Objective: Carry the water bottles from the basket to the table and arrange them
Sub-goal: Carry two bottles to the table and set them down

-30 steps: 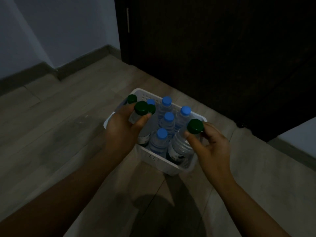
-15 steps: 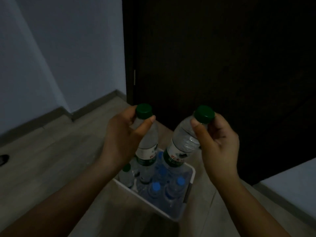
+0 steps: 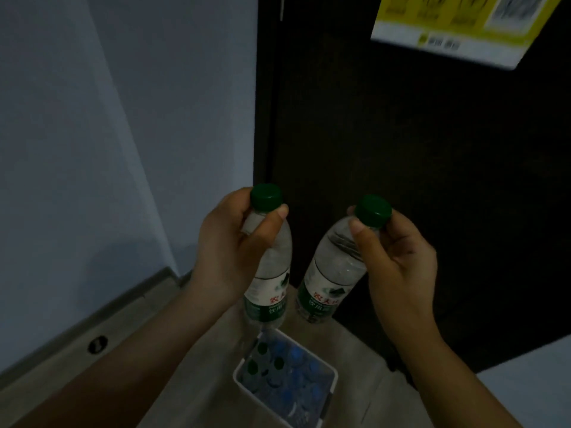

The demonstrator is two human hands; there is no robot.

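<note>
Nearest the camera, two bare forearms are seen reaching forward from the lower edge of the view. The left hand (image 3: 228,251) is closed around the neck of the left bottle (image 3: 273,282), with the thumb pressed against the plastic just below its green cap (image 3: 266,197). This bottle is held nearly upright. The right hand (image 3: 398,264) is wrapped round the neck of the right bottle (image 3: 332,267); thumb and fingers are pinched just under its green cap (image 3: 373,211), and the bottle is tilted, its base angled towards the other one. Both bottles are held in the air, side by side and apart, with green and white labels shown near their bases.

Below the bottles, the white basket (image 3: 237,375) is seen standing on the wooden floor (image 3: 173,350). The remaining bottles (image 3: 290,381) are packed upright in it, blue caps and green caps among them; the count cannot be told in the dim light.

Beyond, a dark door (image 3: 401,149) is seen with a yellow notice (image 3: 448,23) fixed near its top, blurred beyond reading. To the left, a pale wall (image 3: 92,149) is met by a grey skirting (image 3: 92,322).
</note>
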